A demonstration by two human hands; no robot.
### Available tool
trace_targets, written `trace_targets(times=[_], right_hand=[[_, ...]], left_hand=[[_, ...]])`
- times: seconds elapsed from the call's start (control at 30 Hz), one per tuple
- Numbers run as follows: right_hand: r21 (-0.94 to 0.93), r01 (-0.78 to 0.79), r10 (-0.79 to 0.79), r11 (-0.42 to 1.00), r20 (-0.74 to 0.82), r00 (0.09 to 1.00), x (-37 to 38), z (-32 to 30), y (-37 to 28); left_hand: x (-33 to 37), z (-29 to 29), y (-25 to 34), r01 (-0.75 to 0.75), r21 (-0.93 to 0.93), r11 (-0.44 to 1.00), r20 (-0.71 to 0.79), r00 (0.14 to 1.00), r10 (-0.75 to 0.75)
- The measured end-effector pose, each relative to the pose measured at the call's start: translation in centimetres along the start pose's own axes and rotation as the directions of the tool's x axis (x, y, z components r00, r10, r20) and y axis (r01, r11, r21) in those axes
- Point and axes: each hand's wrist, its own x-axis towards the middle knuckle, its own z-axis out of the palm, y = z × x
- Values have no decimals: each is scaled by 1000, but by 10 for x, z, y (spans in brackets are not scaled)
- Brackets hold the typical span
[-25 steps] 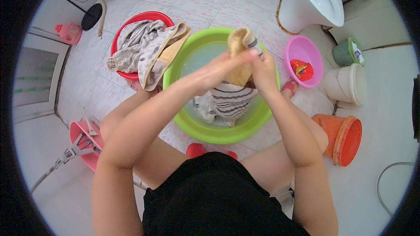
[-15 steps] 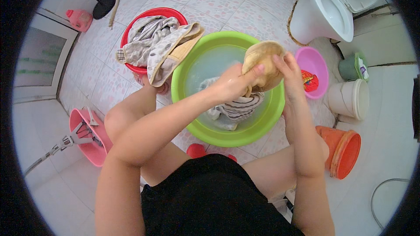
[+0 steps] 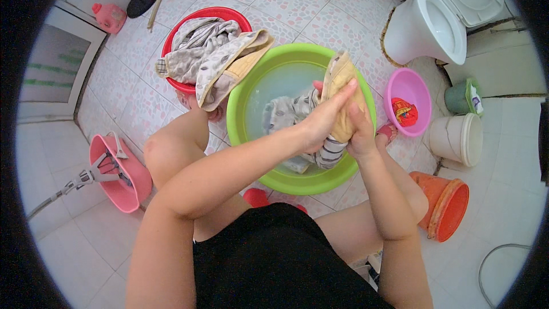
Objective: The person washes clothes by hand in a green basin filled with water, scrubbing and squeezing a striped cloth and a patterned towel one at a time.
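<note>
A wet garment (image 3: pixel 290 113) with a pale grey print, a yellow lining and a striped part hangs down into the cloudy water of the green basin (image 3: pixel 240 163). My left hand (image 3: pixel 321 121) has hold of its yellow side, thumb on one face and fingers lying along the other. On the right edge of the same yellow part, my right hand (image 3: pixel 361 134) grips with the thumb in front; its other fingers are mostly hidden. Both hands are close together above the right half of the basin. The lower part of the cloth lies in the water.
Behind on the left, a red basin (image 3: pixel 243 18) holds similar printed cloth draped over its rim. To the right are a pink basin (image 3: pixel 422 88) with a red packet (image 3: pixel 404 113), a white bucket (image 3: pixel 454 139), an orange bucket (image 3: pixel 440 206) and a toilet (image 3: pixel 426 28). A pink mop bucket (image 3: pixel 121 180) stands left.
The yellow part, earlier spread round and wide, is now folded narrower and upright. My left hand has shifted right along it, and my right hand has come lower, thumb now in front.
</note>
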Motion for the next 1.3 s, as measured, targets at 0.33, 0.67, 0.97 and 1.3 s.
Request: trace_targets(times=[0.33, 0.67, 0.97, 1.3], right_hand=[[207, -234, 257, 950, -92, 962, 8, -8, 7], [43, -80, 90, 996, -360, 929, 6, 10, 14], [-464, -66, -47, 883, -227, 973, 8, -7, 21], [-400, -71, -140, 914, -473, 870, 15, -55, 10]], left_hand=[[28, -11, -32, -189, 555, 810, -282, 873, 397], [6, -11, -22, -241, 819, 522, -83, 848, 523], [-16, -27, -19, -290, 788, 543, 79, 922, 379], [-48, -35, 78, -249, 230, 941, 170, 962, 213]])
